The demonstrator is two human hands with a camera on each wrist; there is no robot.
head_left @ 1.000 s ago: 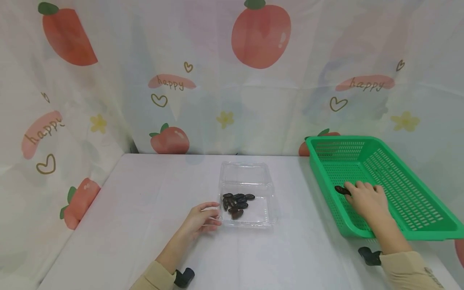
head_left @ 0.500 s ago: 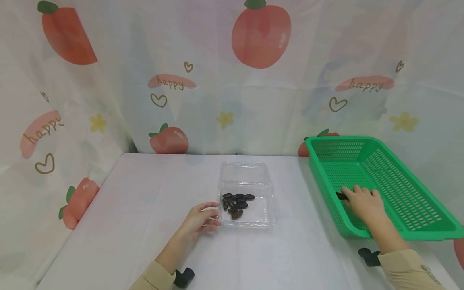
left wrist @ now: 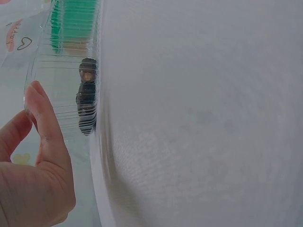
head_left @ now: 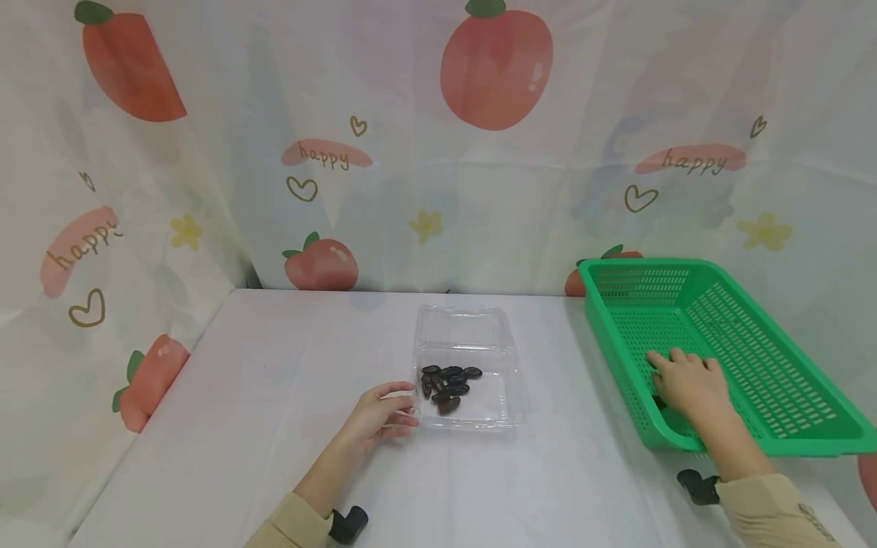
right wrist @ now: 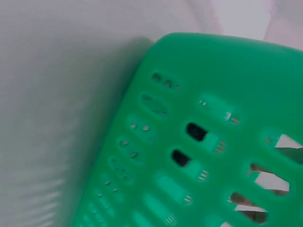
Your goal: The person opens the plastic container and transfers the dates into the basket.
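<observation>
Beside right grip (head_left: 690,387), dark piece (head_left: 659,402).

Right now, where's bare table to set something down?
Free: table between box and basket, plus left of the left hand. The box's near-right floor is bare too. Crowded: box's left side, with dark pieces; basket's near end, with the right hand.
</observation>
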